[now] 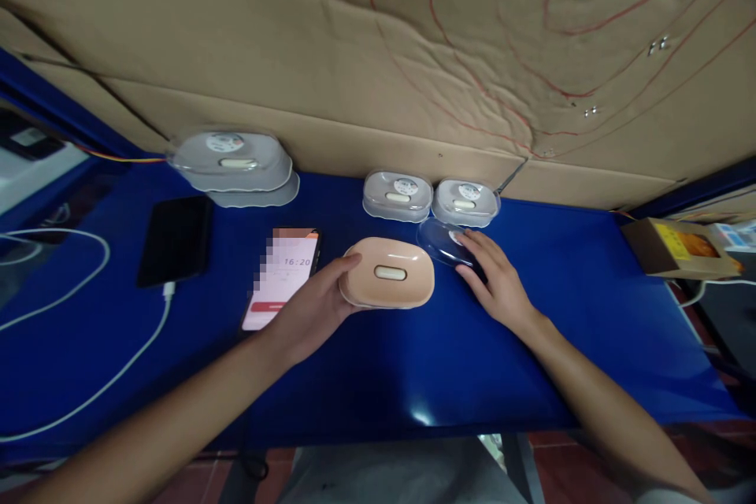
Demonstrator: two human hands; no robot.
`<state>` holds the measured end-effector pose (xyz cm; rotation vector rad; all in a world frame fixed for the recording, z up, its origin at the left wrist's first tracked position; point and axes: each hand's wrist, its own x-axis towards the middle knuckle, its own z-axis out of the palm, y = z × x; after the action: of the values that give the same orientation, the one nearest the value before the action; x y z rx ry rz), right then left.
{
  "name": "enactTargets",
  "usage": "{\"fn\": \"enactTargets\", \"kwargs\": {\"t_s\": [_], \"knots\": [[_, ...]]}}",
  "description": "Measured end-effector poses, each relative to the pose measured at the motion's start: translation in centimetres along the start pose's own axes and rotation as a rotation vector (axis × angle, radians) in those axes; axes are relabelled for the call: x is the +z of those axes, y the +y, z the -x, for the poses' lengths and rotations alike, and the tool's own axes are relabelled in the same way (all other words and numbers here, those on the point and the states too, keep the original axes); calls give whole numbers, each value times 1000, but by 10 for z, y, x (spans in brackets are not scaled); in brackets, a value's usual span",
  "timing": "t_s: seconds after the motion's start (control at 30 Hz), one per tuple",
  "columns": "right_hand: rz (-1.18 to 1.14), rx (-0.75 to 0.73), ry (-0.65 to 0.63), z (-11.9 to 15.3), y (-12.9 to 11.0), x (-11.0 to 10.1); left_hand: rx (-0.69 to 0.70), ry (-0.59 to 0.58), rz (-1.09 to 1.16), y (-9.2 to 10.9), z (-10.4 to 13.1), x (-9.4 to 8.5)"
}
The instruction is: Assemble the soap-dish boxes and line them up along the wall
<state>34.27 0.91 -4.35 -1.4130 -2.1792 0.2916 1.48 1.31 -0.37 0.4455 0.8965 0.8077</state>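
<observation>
My left hand (316,311) grips the left end of a peach-coloured oval box (407,291), thumb on top and fingers hidden beneath. A small cream bar handle (390,273) sits in the middle of its top. Just to the right, my right hand (502,287) has its thumb and fingers around the right edge of a clear plastic cover (440,242), which bears a small round sticker. Behind the cover stand two grey lidded boxes, one on the left (397,197) and one on the right (466,203), each with a pale handle and round sticker.
More grey boxes (236,165) are stacked at the back left of the blue table (378,378). A lit phone (287,276) lies by my left hand. A black device (176,240) with a white cable (142,366) is further left. Cardboard (295,39) walls the back; a small carton (679,248) stands right.
</observation>
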Motion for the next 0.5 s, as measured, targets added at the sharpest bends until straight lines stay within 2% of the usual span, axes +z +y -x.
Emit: {"fn": "enactTargets", "kwargs": {"t_s": [0.07, 0.17, 0.33, 0.5], "knots": [[-127, 33, 26, 3, -10, 0, 0, -50, -6, -4, 0, -1], [-240, 64, 1, 9, -23, 3, 19, -117, -3, -12, -1, -2], [-253, -115, -83, 15, -39, 12, -29, -201, -22, -20, -1, -1], [-184, -252, -58, 16, -44, 12, -24, -326, -56, -24, -1, -1]]}}
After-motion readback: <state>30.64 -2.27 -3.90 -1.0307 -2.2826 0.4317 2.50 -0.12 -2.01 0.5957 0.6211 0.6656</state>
